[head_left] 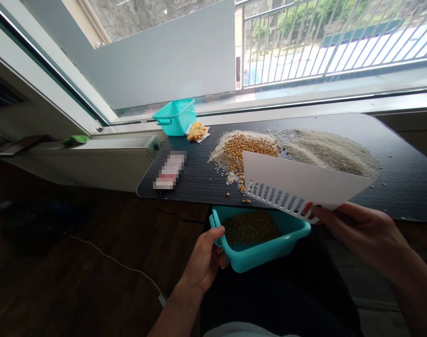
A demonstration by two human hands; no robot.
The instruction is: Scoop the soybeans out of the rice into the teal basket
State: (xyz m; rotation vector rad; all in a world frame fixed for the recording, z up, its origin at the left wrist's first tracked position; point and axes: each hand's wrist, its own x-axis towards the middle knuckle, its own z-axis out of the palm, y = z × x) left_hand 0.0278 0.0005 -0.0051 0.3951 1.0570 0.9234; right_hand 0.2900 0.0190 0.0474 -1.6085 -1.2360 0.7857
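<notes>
My left hand [208, 252] grips the left end of a turquoise plastic tub [260, 257], thumb over its rim. The tub is below the table's front edge, over my lap, and small dark green beans or lentils [251, 228] cover its bottom. In my right hand [357, 224] is a flat white plastic scraper [300, 180] with a row of slots along one edge, pinched at its lower right. The scraper stands tilted above the tabletop, in front of the piles. Behind it lie yellow-brown chickpea-like beans [250, 144] on white rice, and a wide rice pile [332, 147] to the right.
On the dark table [199, 173], a second turquoise tub [180, 117] stands at the back left by a yellow crumpled cloth [197, 131]. A blurred-out phone-like object [170, 171] lies nearer the left edge. A radiator [118, 147] and window are beyond; a white cable [118, 267] crosses the floor.
</notes>
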